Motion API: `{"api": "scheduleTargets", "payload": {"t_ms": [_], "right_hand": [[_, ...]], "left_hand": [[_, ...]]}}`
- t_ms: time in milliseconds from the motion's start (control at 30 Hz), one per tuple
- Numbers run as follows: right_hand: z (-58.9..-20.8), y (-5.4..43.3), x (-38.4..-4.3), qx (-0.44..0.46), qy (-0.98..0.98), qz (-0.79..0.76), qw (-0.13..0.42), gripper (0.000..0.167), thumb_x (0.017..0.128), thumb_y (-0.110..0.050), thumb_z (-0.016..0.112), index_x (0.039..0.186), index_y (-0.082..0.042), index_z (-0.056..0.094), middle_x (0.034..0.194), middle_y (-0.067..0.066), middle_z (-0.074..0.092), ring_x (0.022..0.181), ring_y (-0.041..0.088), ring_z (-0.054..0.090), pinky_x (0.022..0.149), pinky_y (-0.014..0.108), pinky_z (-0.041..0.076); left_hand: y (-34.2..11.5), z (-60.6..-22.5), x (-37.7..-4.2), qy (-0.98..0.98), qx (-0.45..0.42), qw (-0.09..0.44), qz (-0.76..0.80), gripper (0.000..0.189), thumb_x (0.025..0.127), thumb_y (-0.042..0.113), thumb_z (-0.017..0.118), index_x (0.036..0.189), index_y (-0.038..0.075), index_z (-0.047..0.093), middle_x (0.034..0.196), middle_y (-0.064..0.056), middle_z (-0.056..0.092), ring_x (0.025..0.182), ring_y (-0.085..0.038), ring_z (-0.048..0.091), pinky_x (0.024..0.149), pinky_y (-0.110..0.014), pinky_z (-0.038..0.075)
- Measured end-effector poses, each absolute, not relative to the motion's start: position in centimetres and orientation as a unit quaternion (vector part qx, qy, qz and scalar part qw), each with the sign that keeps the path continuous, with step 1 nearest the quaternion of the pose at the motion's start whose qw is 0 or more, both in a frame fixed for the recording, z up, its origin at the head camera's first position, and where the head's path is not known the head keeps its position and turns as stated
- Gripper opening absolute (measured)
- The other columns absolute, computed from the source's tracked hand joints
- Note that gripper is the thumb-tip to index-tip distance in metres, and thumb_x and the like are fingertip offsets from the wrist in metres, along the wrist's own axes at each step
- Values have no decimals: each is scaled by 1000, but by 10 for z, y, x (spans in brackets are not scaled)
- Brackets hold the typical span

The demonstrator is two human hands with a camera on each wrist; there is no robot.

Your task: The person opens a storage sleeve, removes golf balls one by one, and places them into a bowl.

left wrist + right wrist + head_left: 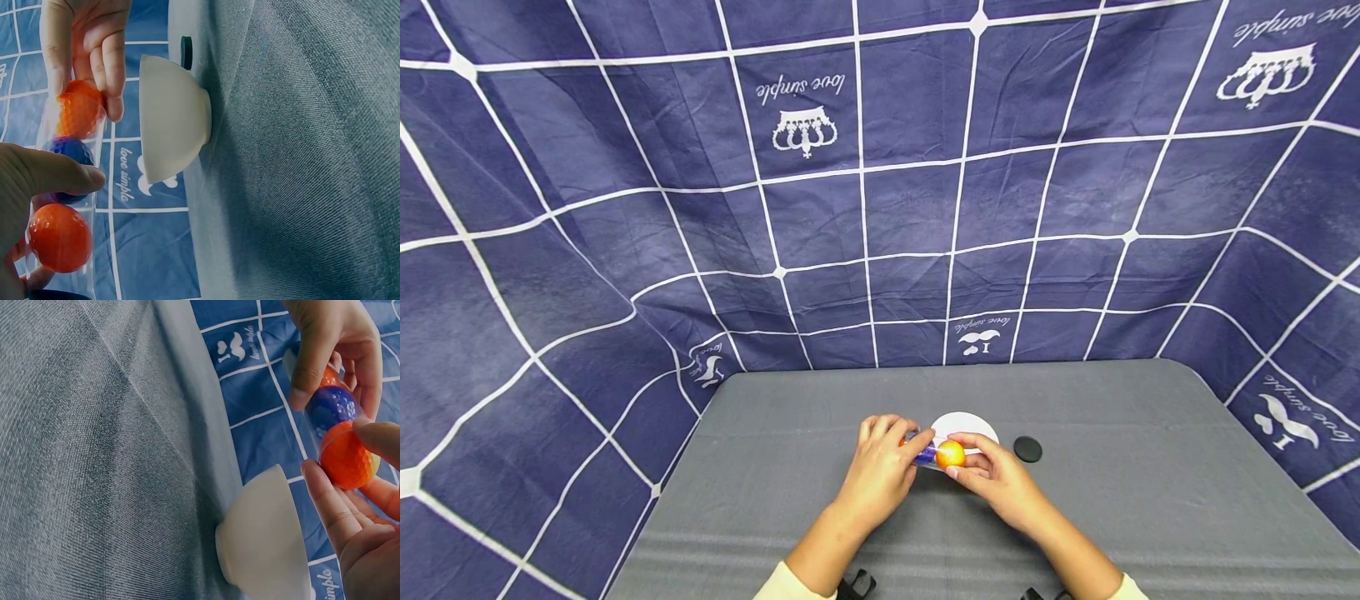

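Holds with the left hand (pixel 882 454) a clear tube (pixel 89 212), with fingers bent around its side and the thumb laid across, at the place of the blue ball (pixel 65 153). Pinches with the right hand (pixel 1000 482), between thumb and fingertips, the first orange ball (pixel 951 453), at the right end of the tube. Cannot tell exactly how much of this ball to count as outside the tube's mouth. Has both hands closed in only to the width of the tube and of the ball.

Contains inside the tube, in one row from right to left, first orange ball, blue ball, then a second orange ball (pixel 60 237), just beside the left hand. Carries the tube in the air, nearly level, above the grey table (pixel 790 467).

Just beyond the tube, on the table, a white bowl (pixel 961 422), standing upright, partly covered by the hands in the head view, but apart from the tube in the left wrist view. Near the bowl, to its right, a flat black disc (pixel 1027 449). Behind the table, a blue cloth (pixel 910 208) with white lines and printed crowns. Around the forearms, cream sleeves (pixel 792 583).
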State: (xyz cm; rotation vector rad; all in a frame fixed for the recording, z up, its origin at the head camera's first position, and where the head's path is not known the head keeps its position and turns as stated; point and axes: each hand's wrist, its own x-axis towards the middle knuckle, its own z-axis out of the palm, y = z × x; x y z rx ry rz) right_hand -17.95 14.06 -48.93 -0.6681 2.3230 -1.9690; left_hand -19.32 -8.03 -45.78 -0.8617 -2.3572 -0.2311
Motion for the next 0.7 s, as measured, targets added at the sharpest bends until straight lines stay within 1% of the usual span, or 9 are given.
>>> {"api": "scheduleTargets", "payload": {"t_ms": [200, 300, 400, 533, 700], "right_hand": [[-488, 141, -179, -217, 737, -641, 7, 43, 93, 0, 67, 134, 6, 54, 114, 28, 64, 92, 1, 68, 78, 20, 58], [-488, 142, -179, -220, 727, -650, 9, 43, 93, 0, 67, 133, 8, 54, 116, 29, 64, 94, 2, 70, 80, 20, 58], [-487, 143, -180, -223, 731, -645, 1, 43, 93, -1, 68, 133, 8, 55, 113, 30, 65, 93, 2, 70, 78, 20, 58], [-486, 145, -180, -221, 741, -633, -11, 43, 93, -3, 69, 133, 6, 56, 109, 28, 67, 89, 2, 69, 76, 19, 57], [-484, 147, -180, -215, 745, -631, -12, 43, 93, -5, 69, 133, 4, 57, 109, 26, 66, 89, 2, 68, 75, 19, 57]], "left_hand": [[-81, -459, -192, -893, -322, 298, -99, 56, 69, 10, 86, 120, 28, 71, 111, 5, 67, 108, -19, 59, 98, -43, 41], [-81, -460, -192, -895, -320, 292, -104, 56, 70, 11, 85, 121, 28, 71, 111, 6, 67, 109, -18, 59, 97, -43, 42], [-81, -461, -193, -897, -317, 287, -110, 55, 71, 13, 85, 122, 29, 71, 112, 6, 67, 109, -18, 59, 96, -42, 42], [-82, -462, -193, -899, -314, 281, -118, 56, 72, 17, 86, 124, 29, 70, 112, 6, 67, 109, -17, 59, 95, -41, 43], [-82, -463, -192, -903, -309, 277, -115, 56, 74, 22, 88, 126, 30, 69, 114, 6, 67, 110, -17, 60, 93, -40, 45]]}}
